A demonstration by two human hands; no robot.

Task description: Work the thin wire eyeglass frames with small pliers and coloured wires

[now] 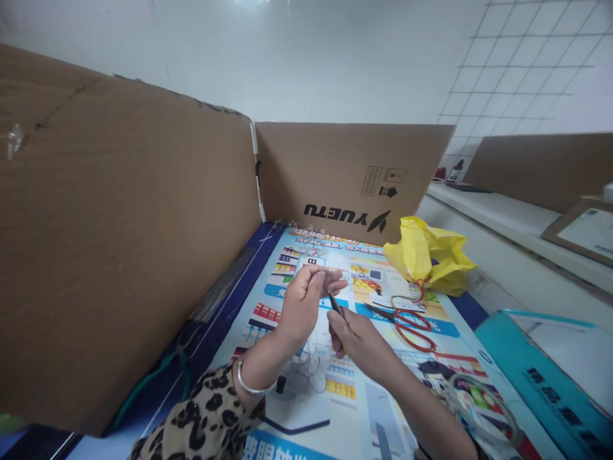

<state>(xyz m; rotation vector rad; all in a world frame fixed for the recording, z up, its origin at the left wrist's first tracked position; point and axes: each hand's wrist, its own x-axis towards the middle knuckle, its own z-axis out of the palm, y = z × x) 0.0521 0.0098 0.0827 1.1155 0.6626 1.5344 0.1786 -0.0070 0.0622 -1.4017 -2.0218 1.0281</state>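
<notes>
My left hand [309, 291] is raised over the printed sheet, thumb and forefinger pinched together and the other fingers stretched to the right. A thin, pale wire, hard to make out, seems to run from the pinch. Just below and to the right, my right hand [354, 332] grips small pliers; their narrow dark jaws [335, 303] point up toward my left fingertips. The handles are mostly hidden in my palm. Loose thin wire [309, 367] lies tangled on the sheet beneath my hands, and more fine wire [313, 246] sits toward the back.
Red-handled scissors [414, 328] lie to the right, near a yellow plastic bag [428, 255]. A clear coil [483, 409] rests at lower right beside a teal box [541, 377]. Teal-handled pliers [179, 361] lie left. Cardboard walls [129, 223] stand left and behind.
</notes>
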